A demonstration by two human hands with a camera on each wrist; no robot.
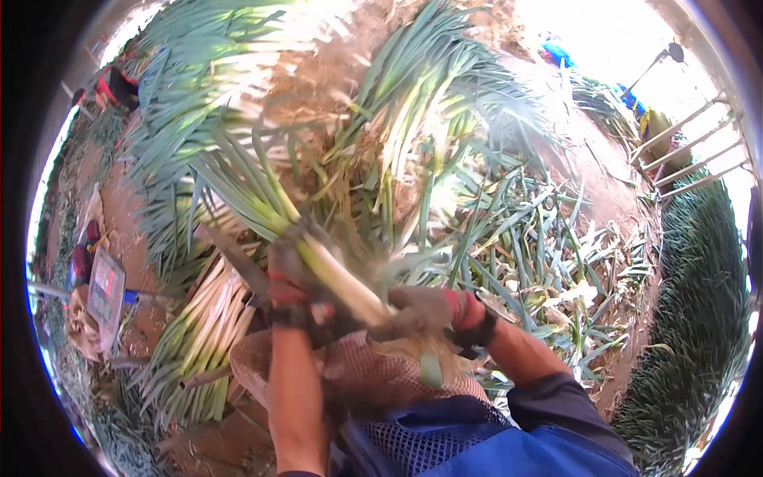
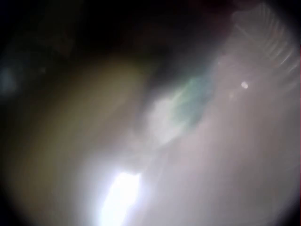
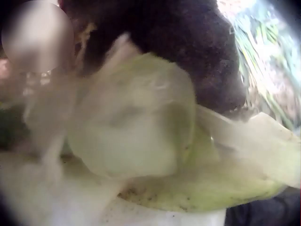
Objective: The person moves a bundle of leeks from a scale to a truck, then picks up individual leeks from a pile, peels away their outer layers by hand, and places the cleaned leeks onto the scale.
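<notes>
A bundle of long green-and-white leeks (image 1: 342,274) slants across the middle of the head view, leaves toward the upper left. Around its middle the gloved left hand (image 1: 290,266) is curled. The gloved right hand (image 1: 417,310) grips the white lower end, with pale roots and loose peel (image 1: 421,350) hanging beneath it. In the right wrist view, the dark glove (image 3: 188,52) is above pale green leaf pieces (image 3: 136,117). The left wrist view is too blurred to make out the hand.
Leeks (image 1: 433,87) lie piled beyond the hands, and more (image 1: 211,326) lie at the lower left. Leaf scraps (image 1: 548,254) cover the ground at the right. A scale-like display (image 1: 106,286) stands far left, and metal bars (image 1: 691,147) stand at the right.
</notes>
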